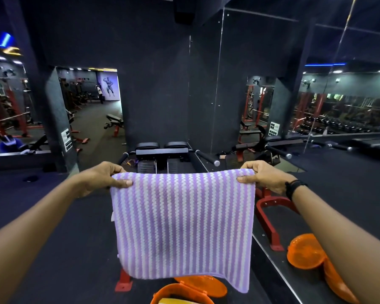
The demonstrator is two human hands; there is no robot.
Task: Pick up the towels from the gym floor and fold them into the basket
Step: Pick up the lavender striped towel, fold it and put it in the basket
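The purple-and-white striped towel hangs spread out between both hands. Left hand and right hand each pinch a top corner, right above the open orange basket.

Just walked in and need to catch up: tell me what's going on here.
A person is holding a purple-and-white striped towel stretched out in front of them, the left hand and right hand each pinching a top corner. The towel hangs open, not yet folded. Below it sits an orange basket with its lid open and something yellow inside. Behind stands a gym bench with a red frame.
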